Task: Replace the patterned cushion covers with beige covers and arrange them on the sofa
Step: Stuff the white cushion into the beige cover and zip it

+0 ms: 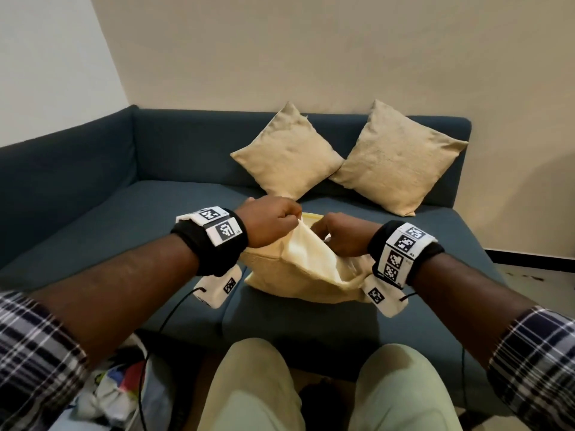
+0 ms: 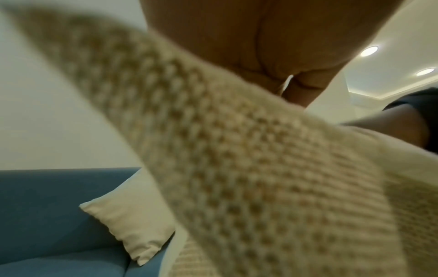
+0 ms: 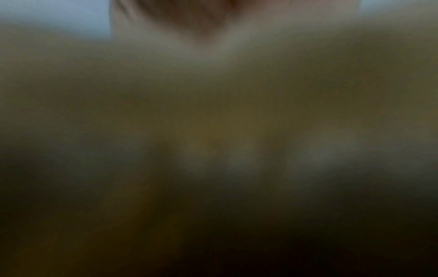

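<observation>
A beige cushion cover (image 1: 298, 272) with a cushion inside lies on the blue sofa seat (image 1: 124, 237) in front of me. My left hand (image 1: 273, 219) grips the upper edge of the cover's opening with curled fingers. My right hand (image 1: 339, 234) holds the other side of the opening, fingers curled into the fabric. Two beige-covered cushions (image 1: 289, 154) (image 1: 398, 160) lean on their corners against the sofa back. In the left wrist view the woven beige cover (image 2: 260, 168) fills the frame under my left hand (image 2: 260, 46). The right wrist view is dark and blurred.
A pile of coloured fabric (image 1: 115, 384) lies on the floor at the lower left, beside my knees (image 1: 326, 387). The sofa's left armrest (image 1: 62, 169) runs along the left. Cables hang from both wrist units.
</observation>
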Demonstrator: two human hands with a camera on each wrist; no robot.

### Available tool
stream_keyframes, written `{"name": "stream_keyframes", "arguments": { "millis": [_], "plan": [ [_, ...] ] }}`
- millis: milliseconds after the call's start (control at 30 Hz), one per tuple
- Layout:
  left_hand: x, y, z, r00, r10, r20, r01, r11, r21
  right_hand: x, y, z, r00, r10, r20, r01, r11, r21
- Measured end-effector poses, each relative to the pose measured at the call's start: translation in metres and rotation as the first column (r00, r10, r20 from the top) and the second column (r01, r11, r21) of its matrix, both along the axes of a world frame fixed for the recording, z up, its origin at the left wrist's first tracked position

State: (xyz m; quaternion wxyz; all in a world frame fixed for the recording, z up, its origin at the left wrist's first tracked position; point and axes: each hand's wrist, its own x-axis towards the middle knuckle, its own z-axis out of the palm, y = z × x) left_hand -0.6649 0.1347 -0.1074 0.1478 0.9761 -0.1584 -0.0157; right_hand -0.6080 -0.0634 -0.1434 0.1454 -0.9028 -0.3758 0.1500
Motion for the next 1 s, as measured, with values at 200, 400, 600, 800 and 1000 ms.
{"name": "stream_keyframes", "arguments": {
  "millis": [200,400,600,800,1000],
  "plan": [
    [0.001,-0.006,-0.016,0.997,0.064,0.031,-0.062,0.994,-0.086,-0.01,0.013,-0.017,0.956,0.034,-0.291,-0.061,0.995,-0.084],
    [0.012,0.024,-0.025,0.979,0.203,-0.027,-0.203,0.979,0.013,-0.012,0.002,-0.011,0.623,0.061,-0.779,0.419,0.815,0.4],
    [0.003,0.02,-0.026,0.987,0.011,0.162,-0.054,0.963,0.265,-0.03,0.005,0.003,0.779,0.042,-0.626,0.303,0.849,0.434],
    [-0.005,0.043,-0.052,0.953,-0.015,-0.302,-0.035,0.987,-0.159,-0.036,-0.002,-0.007,0.909,0.004,-0.416,0.087,0.976,0.198],
    [-0.03,0.03,-0.071,0.904,0.113,-0.412,0.002,0.963,0.269,-0.063,-0.008,-0.009,0.966,-0.087,-0.242,0.02,0.964,-0.264]
  ]
}}
